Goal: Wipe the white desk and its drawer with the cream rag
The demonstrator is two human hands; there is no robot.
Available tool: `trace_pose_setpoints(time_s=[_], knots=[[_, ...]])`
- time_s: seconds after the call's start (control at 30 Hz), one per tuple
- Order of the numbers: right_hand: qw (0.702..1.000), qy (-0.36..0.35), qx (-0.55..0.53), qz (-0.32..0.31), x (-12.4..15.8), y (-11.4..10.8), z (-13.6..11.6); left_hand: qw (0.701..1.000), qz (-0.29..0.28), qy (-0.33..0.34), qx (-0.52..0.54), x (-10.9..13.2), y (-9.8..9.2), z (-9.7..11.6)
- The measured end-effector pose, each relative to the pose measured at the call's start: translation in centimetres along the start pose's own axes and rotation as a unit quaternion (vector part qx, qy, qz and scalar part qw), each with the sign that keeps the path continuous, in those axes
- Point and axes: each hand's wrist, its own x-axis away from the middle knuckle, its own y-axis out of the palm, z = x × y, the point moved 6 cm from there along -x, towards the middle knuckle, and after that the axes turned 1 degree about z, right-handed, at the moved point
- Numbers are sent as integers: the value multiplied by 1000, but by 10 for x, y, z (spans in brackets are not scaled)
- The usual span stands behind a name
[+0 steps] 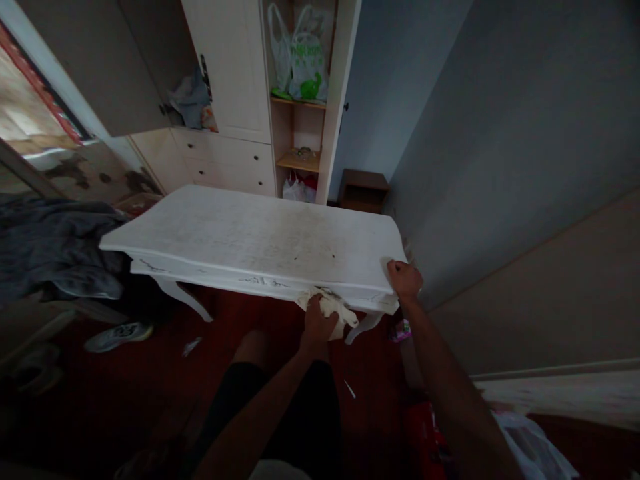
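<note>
A white table (225, 220) with curved legs stands in front of me, its top smudged grey in the middle. At its front edge, my left hand (318, 325) is closed on a pale, crumpled cloth (331, 307), which touches the front panel below the tabletop. Dark carved lines run along that panel. My right hand (406, 279) is curled closed around the table's right front corner, with some of its fingers hidden from view. Two small dark specks lie on the tabletop near the front.
Behind the table is a white wardrobe (240, 73) with shelves holding plastic bags (307, 67). A small brown cabinet (364, 190) stands by the grey wall. Dark clothing (55, 247) is heaped at left, above a shoe (119, 337). A red item (423, 433) lies at lower right.
</note>
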Motion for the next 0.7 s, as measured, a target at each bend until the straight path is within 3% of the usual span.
trace_pose_setpoints(time_s=[0.07, 0.13, 0.33, 0.47, 0.6, 0.7], knots=[[1000, 0, -3, -1, 0, 0, 0, 998, -63, -15, 21, 10, 15, 7], [1000, 3, -8, -3, 0, 0, 1, 992, -116, 11, 36, 23, 29, 23], [999, -3, -35, -4, -1, 0, 3, 977, -80, 198, -22, 30, 40, 67], [999, -3, -50, 5, -2, 0, 4, 950, -82, 266, -142, 14, 38, 56], [998, -7, -60, 14, -3, 1, 6, 945, -73, 241, -209, 10, 27, 28], [997, -10, -67, 20, -3, 3, 7, 948, -72, 223, -216, 15, 26, 23]])
